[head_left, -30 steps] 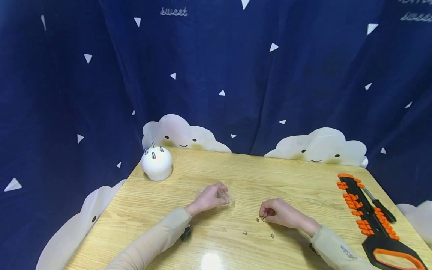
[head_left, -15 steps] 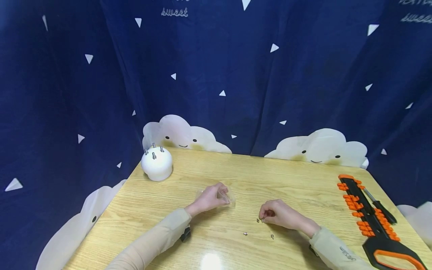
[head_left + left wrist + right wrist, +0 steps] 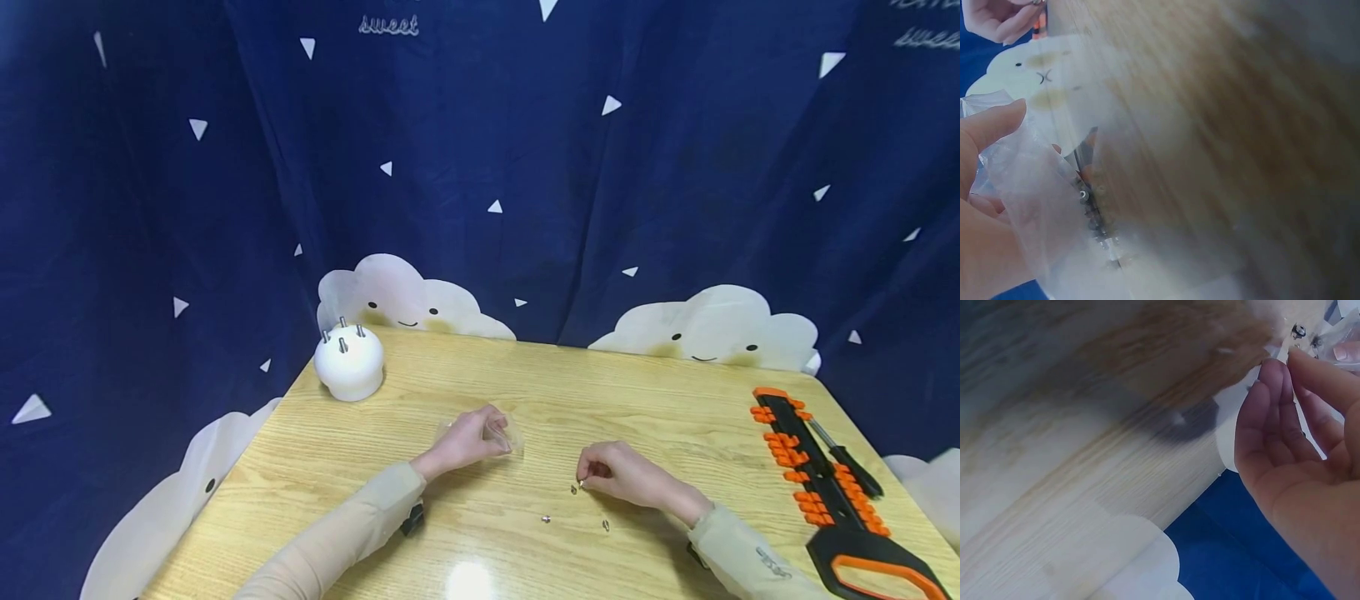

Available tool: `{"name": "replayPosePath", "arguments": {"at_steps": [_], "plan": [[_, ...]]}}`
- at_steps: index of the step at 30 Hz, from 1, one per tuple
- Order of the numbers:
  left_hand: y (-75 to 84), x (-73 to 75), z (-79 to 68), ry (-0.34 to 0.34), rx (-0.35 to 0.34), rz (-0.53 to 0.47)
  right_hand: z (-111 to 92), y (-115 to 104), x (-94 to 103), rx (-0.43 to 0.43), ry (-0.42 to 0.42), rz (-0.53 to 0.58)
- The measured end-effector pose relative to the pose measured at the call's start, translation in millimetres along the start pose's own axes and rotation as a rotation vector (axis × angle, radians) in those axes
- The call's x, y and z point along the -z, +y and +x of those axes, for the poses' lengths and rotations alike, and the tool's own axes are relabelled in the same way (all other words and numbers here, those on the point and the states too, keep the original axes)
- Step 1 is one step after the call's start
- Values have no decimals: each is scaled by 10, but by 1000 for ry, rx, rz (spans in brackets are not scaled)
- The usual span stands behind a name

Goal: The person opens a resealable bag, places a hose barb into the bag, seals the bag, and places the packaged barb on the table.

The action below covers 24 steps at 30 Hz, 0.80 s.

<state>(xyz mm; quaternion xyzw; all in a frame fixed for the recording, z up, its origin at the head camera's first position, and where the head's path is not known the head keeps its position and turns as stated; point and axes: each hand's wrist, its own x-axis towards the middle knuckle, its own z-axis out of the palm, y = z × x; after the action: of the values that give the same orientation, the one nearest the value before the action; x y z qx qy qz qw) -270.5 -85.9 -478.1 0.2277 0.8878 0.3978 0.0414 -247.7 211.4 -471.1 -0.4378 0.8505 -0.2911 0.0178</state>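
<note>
My left hand [image 3: 471, 437] grips a crumpled clear plastic bag [image 3: 1029, 181] over the middle of the table. Small shiny metal pieces [image 3: 1084, 195] show through or beside the bag in the left wrist view. To the right, my right hand [image 3: 617, 473] pinches a tiny metal fitting [image 3: 581, 484] between thumb and fingertips, low over the wood. A similar piece [image 3: 573, 490] lies right beside those fingertips. Two more lie apart nearer the front: one metal piece [image 3: 546, 519] to the left and another fitting [image 3: 606, 526] below the hand.
A white rounded object [image 3: 349, 367] with several upright metal posts stands at the back left of the wooden table [image 3: 450, 367]. Along the right edge lies a black rack [image 3: 806, 454] with orange clips and an orange-lined handle, a screwdriver [image 3: 853, 468] beside it. A blue curtain [image 3: 480, 125] hangs behind.
The right fingertips shift slightly around the tiny metal fitting, which sits a little higher now. The left hand and bag stay in place.
</note>
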Motion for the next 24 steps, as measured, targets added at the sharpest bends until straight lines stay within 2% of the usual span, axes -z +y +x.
{"name": "replayPosePath", "arguments": {"at_steps": [11, 24], "plan": [[-13, 2, 5, 0, -17, 7, 90, 9, 38, -61, -3, 13], [15, 7, -3, -7, 8, -1, 370, -24, 133, -85, 19, -23]]}}
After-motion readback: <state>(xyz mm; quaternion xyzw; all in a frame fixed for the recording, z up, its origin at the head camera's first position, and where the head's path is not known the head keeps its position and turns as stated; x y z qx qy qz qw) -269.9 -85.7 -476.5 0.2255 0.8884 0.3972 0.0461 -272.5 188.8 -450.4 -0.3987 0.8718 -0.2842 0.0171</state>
